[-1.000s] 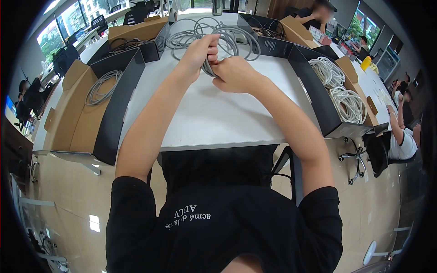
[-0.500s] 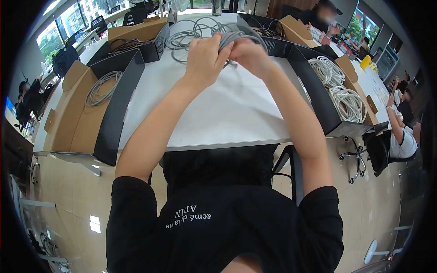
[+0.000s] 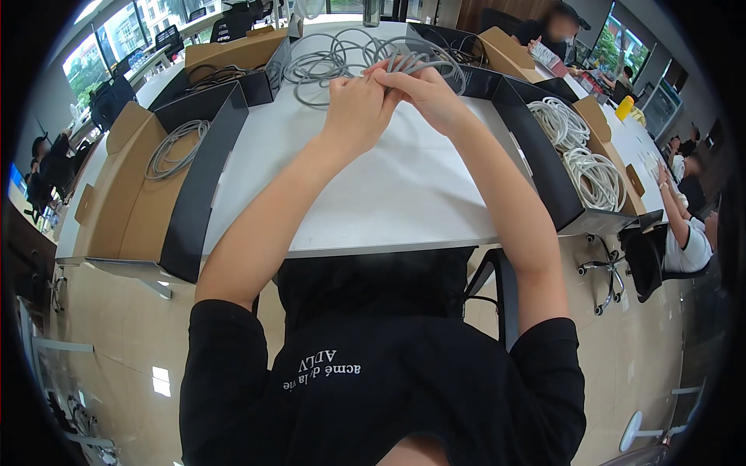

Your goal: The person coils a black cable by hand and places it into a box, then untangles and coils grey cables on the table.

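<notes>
A loosely looped grey cable (image 3: 315, 68) lies at the far side of the white table (image 3: 373, 194), its loops spreading to both sides of my hands. My left hand (image 3: 359, 105) is closed, its fingers pinching part of the cable. Right against it, my right hand (image 3: 426, 93) is also closed on the cable, thumb pointing toward the left hand. Strands come out above the right fingers and curve to the right. The exact spot that the fingertips hold is partly hidden by the hands.
An open box (image 3: 183, 198) at left holds a coiled grey cable (image 3: 177, 151). At right, another box (image 3: 536, 159) holds white cable coils (image 3: 594, 179). Two boxes with dark cables, one back left (image 3: 264, 81) and one back right (image 3: 475, 81), flank the loops. Other people sit farther off.
My right hand has turned and come in against the left hand, its thumb now over the cable. The gathered strands have loosened and spread to the right.
</notes>
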